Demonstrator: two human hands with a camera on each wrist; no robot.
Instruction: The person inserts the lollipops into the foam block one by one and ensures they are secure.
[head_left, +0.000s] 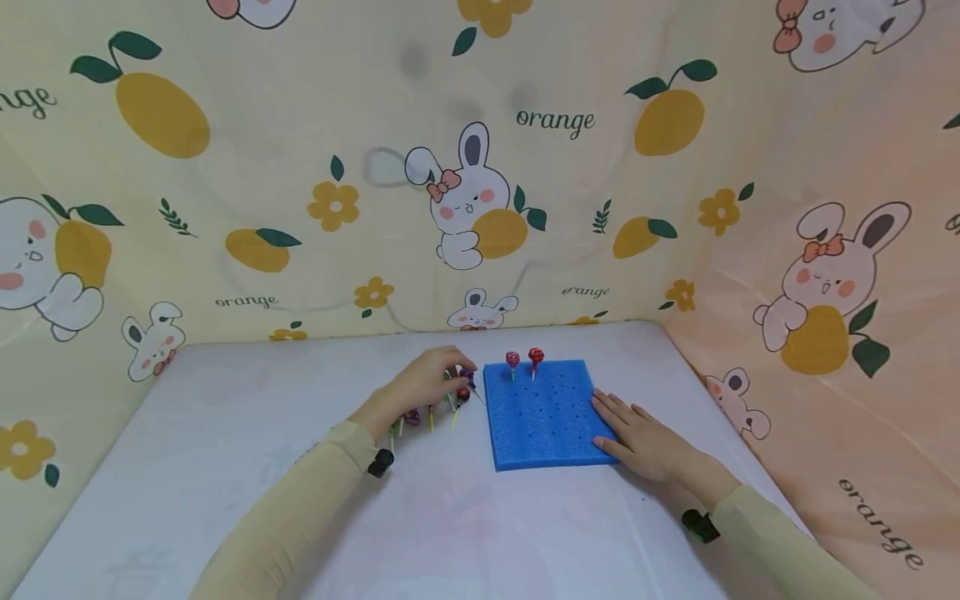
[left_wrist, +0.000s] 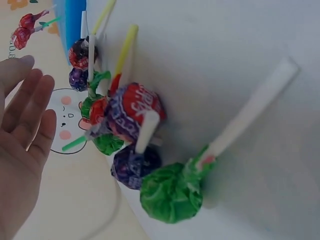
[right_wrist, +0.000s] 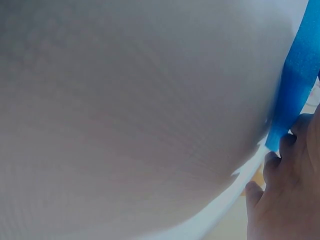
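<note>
Several wrapped lollipops with white, yellow and green sticks lie in a loose row left of a blue foam board [head_left: 536, 421]. Over the far end of that row hovers my left hand [head_left: 431, 375]; its fingers bend slightly, and the left wrist view shows nothing held. Closest to that camera are a green lollipop [left_wrist: 172, 195] and a purple-and-red lollipop [left_wrist: 135, 107]. Two red lollipops, a left one [head_left: 513, 359] and a right one [head_left: 536, 356], stand upright in the board's far edge. My right hand [head_left: 645, 437] rests with extended fingers on the board's right edge.
Rows of small holes dot the board. A white cloth [head_left: 420, 533] covers the table. Behind and at the right rises a printed curtain [head_left: 360, 108] with rabbits and oranges. A black wrist strap piece [head_left: 700, 526] sits at the right sleeve.
</note>
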